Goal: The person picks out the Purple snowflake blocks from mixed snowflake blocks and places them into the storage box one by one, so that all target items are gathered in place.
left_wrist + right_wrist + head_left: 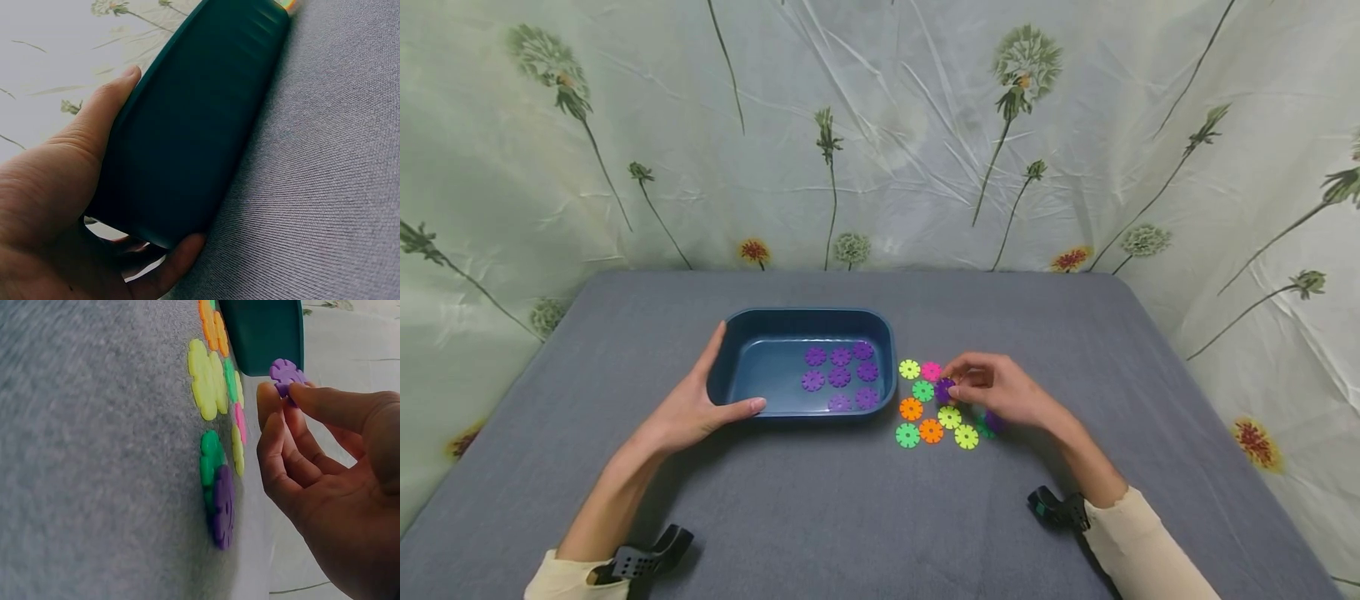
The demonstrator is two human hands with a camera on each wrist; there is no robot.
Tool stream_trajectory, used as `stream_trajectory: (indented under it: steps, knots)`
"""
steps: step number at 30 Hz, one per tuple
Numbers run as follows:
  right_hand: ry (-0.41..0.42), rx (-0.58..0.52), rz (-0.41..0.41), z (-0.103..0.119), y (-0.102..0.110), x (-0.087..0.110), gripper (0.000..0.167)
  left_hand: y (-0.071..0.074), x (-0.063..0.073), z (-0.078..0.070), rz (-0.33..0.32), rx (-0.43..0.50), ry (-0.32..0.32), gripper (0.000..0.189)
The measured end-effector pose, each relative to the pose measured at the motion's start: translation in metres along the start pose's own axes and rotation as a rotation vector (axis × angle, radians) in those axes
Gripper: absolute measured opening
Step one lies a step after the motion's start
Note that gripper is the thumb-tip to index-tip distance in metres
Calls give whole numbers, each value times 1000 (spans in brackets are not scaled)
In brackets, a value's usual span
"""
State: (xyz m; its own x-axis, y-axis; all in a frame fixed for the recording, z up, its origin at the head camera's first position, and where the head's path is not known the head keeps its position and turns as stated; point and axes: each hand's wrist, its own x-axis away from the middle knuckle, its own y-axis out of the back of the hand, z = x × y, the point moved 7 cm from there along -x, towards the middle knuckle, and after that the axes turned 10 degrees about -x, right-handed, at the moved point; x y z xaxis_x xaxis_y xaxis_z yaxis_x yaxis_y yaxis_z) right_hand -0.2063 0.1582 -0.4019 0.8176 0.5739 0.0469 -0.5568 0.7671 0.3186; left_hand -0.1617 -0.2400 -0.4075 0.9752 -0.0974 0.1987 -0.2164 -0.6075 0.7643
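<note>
My left hand (pixel 700 400) grips the left end of a dark blue plastic tray (pixel 724 367), thumb along the front rim. In the left wrist view the thumb lies near the tray's (pixel 187 125) top edge and fingers reach round its end. Several purple flower-shaped discs (pixel 839 377) lie flat inside, toward the right. Between thumb and fingertips my right hand (pixel 1007 390) pinches another purple disc (pixel 287 376), raised above the table just right of the tray. Under that hand, a second purple disc (pixel 224 509) leans on a green disc (pixel 210 459).
Yellow (pixel 966 436), orange (pixel 911 408), green (pixel 907 435) and pink (pixel 931 372) discs lie loosely grouped on the grey cloth-covered table (pixel 850 517), right of the tray. A flower-printed curtain (pixel 895 167) hangs behind the far table edge.
</note>
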Motion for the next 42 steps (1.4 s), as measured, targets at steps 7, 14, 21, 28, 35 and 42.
stream_trajectory:
  steps: [7, 14, 21, 28, 35, 42]
  knots:
    - [-13, -22, -59, 4, 2, -5, 22, 1, 1, -2, 6, 0, -10, 130]
    - [18, -4, -102, 14, 0, -10, 24, 2, 2, 0, 3, 4, 6, 130]
    - [54, 7, -150, 22, -2, -14, 23, 3, 2, 0, -1, 4, -3, 130]
    - [86, 9, -153, 32, -6, -20, 23, 2, 2, -1, 2, 6, 1, 130]
    - [94, 0, -162, 40, -12, -27, 23, 1, 1, 0, 2, 8, 2, 131]
    - [80, -78, -147, 45, -21, -31, 23, 1, 1, -1, 3, 8, -9, 131]
